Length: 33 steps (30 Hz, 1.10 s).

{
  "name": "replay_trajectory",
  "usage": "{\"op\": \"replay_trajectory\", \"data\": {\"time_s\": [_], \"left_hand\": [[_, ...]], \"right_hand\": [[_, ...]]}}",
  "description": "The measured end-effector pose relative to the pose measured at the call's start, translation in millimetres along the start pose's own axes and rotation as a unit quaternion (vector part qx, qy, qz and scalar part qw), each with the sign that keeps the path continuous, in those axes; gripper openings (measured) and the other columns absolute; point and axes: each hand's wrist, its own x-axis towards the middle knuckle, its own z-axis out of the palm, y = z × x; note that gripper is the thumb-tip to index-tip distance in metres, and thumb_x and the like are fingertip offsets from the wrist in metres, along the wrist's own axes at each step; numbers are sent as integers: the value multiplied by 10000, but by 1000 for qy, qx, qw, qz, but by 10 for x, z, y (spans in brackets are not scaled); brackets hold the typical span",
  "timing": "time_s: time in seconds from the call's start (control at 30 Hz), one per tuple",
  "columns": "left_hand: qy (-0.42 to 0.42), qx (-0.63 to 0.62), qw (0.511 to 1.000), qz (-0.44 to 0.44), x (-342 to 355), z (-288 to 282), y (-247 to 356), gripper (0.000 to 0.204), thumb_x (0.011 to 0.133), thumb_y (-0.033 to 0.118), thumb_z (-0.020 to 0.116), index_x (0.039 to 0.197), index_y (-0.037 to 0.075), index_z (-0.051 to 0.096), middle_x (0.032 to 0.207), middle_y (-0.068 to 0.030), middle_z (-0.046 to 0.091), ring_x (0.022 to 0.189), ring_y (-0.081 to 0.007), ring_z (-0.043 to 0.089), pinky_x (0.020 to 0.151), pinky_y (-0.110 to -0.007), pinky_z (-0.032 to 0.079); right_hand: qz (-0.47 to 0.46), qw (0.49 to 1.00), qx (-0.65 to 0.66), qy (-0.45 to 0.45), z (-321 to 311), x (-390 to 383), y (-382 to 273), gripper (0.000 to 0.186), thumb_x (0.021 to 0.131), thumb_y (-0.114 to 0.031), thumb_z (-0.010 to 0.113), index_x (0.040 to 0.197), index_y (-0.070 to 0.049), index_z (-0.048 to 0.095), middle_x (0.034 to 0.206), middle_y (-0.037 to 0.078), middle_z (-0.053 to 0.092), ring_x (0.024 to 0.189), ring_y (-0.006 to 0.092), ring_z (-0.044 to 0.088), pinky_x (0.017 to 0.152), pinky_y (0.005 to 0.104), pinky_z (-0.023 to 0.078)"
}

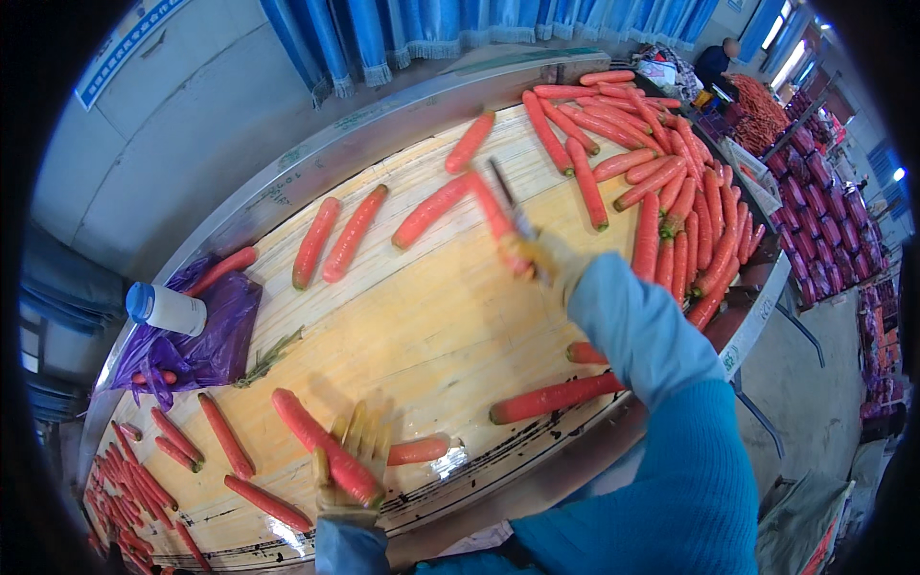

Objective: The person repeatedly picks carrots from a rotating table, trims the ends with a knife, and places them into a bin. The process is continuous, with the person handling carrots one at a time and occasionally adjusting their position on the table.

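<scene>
My left hand (369,441), in a pale yellowish glove, is near the front edge of the wooden table. An orange-red carrot (321,443) lies slantwise across its palm, between the thumb and the outstretched fingers. Just to the right of that hand, another carrot (419,450) lies on the boards. My right hand (558,264), also gloved and blurred by motion, is closed around a knife (508,192) with its dark blade pointing up and left. A smeared carrot (496,218) is right beside the knife and the fingers. Its far end meets another carrot (431,211) on the table.
A large pile of carrots (690,192) fills the table's right end; smaller ones (129,489) crowd its near left. A white bottle with a blue cap (172,310) stands by a purple plastic bag (225,331). Metal rim (316,149) borders the far side. A person (714,65) is far right.
</scene>
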Motion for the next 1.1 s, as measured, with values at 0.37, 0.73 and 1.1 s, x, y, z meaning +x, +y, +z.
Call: {"op": "replay_trajectory", "data": {"time_s": [0.37,0.73,1.1], "left_hand": [[-68,147,985,51,797,153,-421,816,798,594,737,1471,181,532,1520,-112,501,1324,-369,513,1127,-517,401],[-59,134,988,49,608,-6,-278,665,830,538,752,1330,110,660,1536,-235,457,1332,-405,521,1142,-520,402],[10,112,993,26,497,116,-423,556,851,454,763,1257,84,682,1524,-253,452,1339,-397,513,1171,-525,385]], "right_hand": [[184,969,-64,-149,243,-279,-61,573,903,-514,716,1277,-107,566,880,134,705,628,216,631,563,357,504],[-26,612,-704,358,-2216,861,-1983,511,870,-430,746,1252,-117,613,981,78,709,756,158,634,681,312,497],[-96,685,-651,312,-2229,755,-2249,463,836,-346,777,1227,-128,660,1081,22,712,884,100,637,800,266,489]]}}
